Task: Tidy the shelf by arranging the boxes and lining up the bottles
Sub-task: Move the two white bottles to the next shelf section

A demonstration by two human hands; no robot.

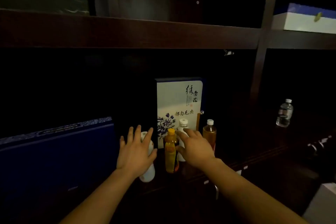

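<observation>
While both forearms stretch over the dark shelf (254, 160), my left hand (135, 151) is spread wide, fingers straight, in front of a white bottle (148, 174); whether it touches I cannot tell. My right hand (195, 148), fingers loose and gripping nothing, is at a second white bottle (182, 123) behind the yellow bottle (170, 152). Just right stands an amber bottle (209, 132). Behind them a flowered box (179, 100) stands upright, a dark blue box (54, 151) to its left, a clear bottle (284, 113) well apart on the right.
</observation>
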